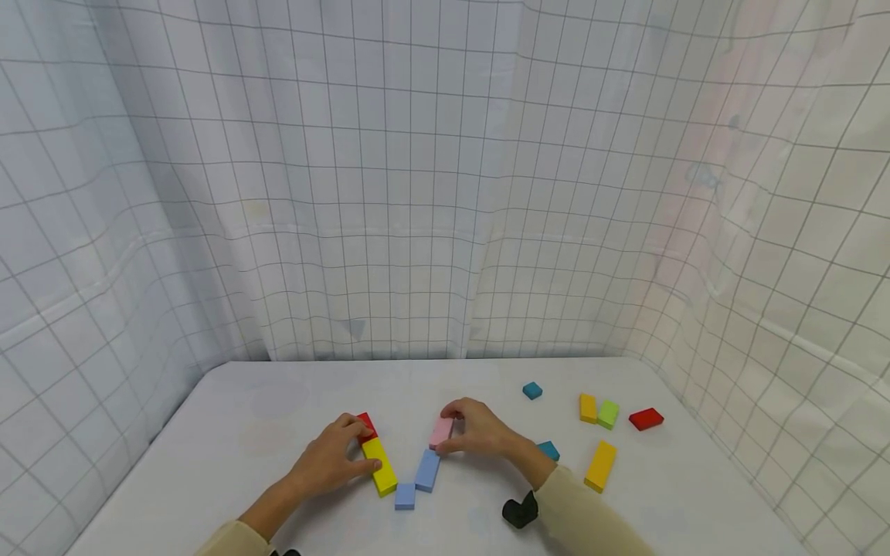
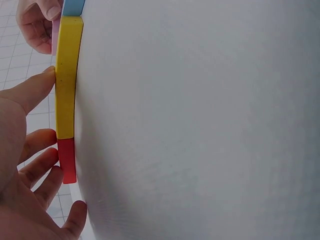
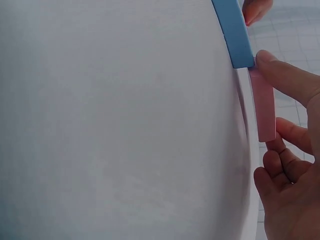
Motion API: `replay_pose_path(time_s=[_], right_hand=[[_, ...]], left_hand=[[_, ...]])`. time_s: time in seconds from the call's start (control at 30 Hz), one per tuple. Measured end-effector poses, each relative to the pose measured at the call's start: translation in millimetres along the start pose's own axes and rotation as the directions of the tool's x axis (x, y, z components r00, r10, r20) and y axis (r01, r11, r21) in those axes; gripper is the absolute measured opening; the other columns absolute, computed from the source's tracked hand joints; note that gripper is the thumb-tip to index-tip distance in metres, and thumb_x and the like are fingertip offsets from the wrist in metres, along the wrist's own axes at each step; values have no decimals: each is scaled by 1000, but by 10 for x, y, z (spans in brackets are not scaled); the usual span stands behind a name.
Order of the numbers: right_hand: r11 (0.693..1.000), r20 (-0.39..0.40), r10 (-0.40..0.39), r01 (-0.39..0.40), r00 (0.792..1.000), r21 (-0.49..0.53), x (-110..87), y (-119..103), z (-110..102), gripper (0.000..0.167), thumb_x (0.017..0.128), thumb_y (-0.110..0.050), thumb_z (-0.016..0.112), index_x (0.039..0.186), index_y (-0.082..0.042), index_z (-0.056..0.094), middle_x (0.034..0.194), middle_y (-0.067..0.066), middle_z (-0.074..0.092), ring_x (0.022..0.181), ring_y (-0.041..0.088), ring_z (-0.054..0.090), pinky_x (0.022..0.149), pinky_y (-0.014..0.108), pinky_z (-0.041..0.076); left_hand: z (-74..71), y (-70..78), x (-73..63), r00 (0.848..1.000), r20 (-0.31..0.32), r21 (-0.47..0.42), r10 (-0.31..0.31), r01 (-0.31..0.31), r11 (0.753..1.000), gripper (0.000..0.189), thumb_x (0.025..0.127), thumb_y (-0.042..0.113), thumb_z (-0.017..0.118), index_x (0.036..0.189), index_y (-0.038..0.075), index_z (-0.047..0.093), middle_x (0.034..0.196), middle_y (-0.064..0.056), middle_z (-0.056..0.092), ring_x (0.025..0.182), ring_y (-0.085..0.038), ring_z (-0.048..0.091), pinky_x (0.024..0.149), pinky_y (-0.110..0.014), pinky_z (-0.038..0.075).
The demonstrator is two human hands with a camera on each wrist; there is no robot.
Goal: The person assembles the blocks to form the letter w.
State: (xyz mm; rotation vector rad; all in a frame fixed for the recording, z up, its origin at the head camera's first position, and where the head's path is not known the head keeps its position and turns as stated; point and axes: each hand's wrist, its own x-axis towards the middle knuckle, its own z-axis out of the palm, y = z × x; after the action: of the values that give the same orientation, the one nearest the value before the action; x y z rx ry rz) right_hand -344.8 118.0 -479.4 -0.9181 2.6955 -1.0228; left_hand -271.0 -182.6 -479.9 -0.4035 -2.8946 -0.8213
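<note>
My left hand (image 1: pixel 337 462) reaches over the left side of a V-shaped line of blocks. Its thumb touches the long yellow block (image 1: pixel 380 468), and its fingertips rest on the red block (image 1: pixel 368 426) at that side's far end. At the bottom of the V lies a small blue block (image 1: pixel 405 496), with a longer blue block (image 1: pixel 427 471) slanting up from its right. The pink block (image 1: pixel 440 433), at the far end of the longer blue one, is pinched lengthwise between the thumb and fingers of my right hand (image 1: pixel 478 432). Pink and blue ends meet in the right wrist view.
Farther right on the white table (image 1: pixel 278 401) lie a teal block (image 1: pixel 532 391), a short orange block (image 1: pixel 587 408), a green block (image 1: pixel 608 415), a dark red block (image 1: pixel 647 418) and a long orange block (image 1: pixel 600 466). My right forearm partly covers another teal block (image 1: pixel 549 450).
</note>
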Motion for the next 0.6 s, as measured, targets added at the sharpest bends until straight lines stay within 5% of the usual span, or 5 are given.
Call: replay_pose_path(time_s=[0.37,0.6], right_hand=[[999,25,24,-23,999,-25,22,-31,29,54,85,-38,86,126,-9,66,117,-4,61,108,16,54,101,38,48],[999,32,17,-16,999,-29,5,-2,24,43,95,-37,74,128,-10,66,118,-2,61,110,18,54,103,42,47]], left_hand=[[11,-10,-3,1000,-7,-1,9,-9,1000,50,78,37,91,114,9,70,116,-4,59,101,-24,58,92,-50,56],[10,-7,-5,1000,-8,9,13,-13,1000,50,78,36,91,114,9,70,115,-4,59,100,-24,58,91,-49,56]])
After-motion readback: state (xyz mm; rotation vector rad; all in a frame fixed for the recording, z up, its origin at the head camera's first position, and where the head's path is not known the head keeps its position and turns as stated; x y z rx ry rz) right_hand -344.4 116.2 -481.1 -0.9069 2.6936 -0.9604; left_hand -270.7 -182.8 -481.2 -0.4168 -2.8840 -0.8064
